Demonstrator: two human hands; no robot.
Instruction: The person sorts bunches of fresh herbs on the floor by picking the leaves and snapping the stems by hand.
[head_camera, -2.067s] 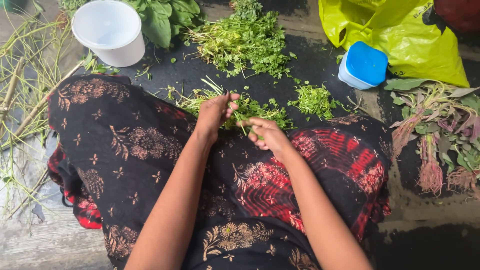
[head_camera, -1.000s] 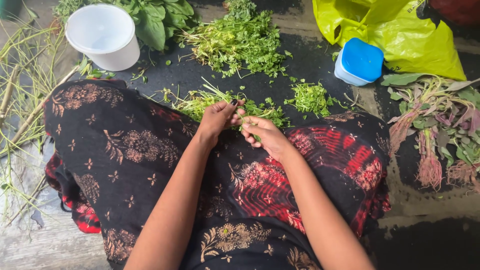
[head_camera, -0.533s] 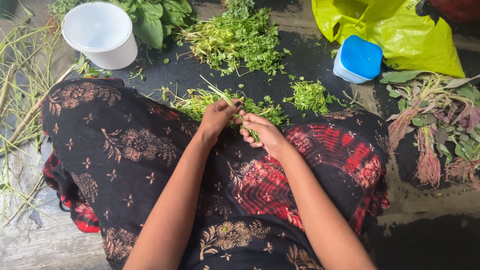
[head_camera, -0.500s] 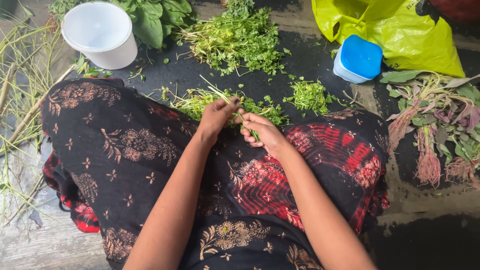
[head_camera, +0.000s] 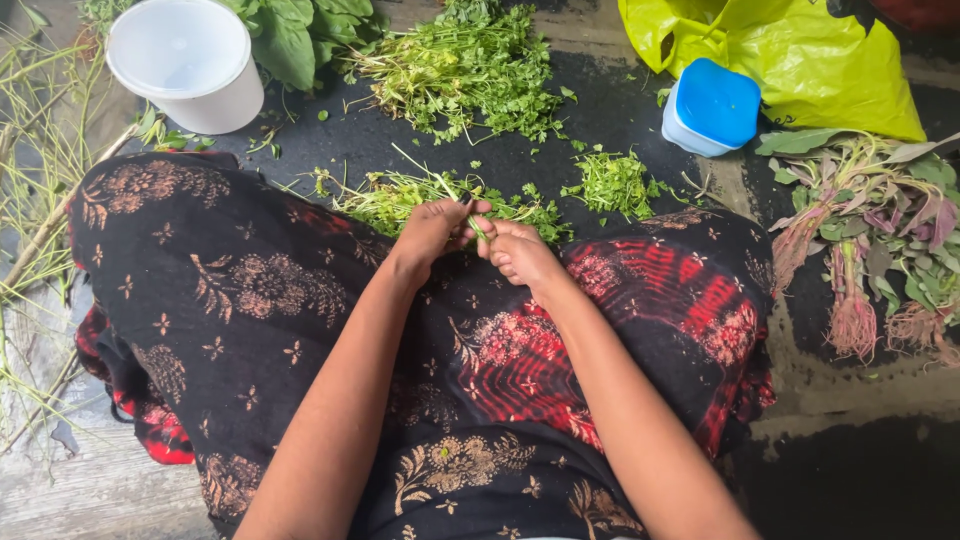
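My left hand (head_camera: 432, 228) and my right hand (head_camera: 518, 252) meet over my lap, fingertips pinched together on a thin green herb sprig (head_camera: 478, 222). Just beyond them lies a loose heap of small-leaved green herb stems (head_camera: 400, 192) on a dark mat (head_camera: 620, 120). A small pile of plucked leaves (head_camera: 612, 182) sits to the right of the hands. A larger bunch of the same herb (head_camera: 470, 65) lies farther away. My lap is covered by a black and red patterned cloth (head_camera: 250, 290).
A white plastic bucket (head_camera: 188, 62) stands at the far left beside broad green leaves (head_camera: 300, 35). A blue-lidded tub (head_camera: 712, 105) and a yellow bag (head_camera: 790, 50) are at the far right. Red-rooted leafy plants (head_camera: 870, 240) lie on the right; bare stalks (head_camera: 40, 150) litter the left.
Both hands stay together at the herb heap, shifting only slightly as the fingers work a sprig. The view has tilted a little; nothing else has moved.
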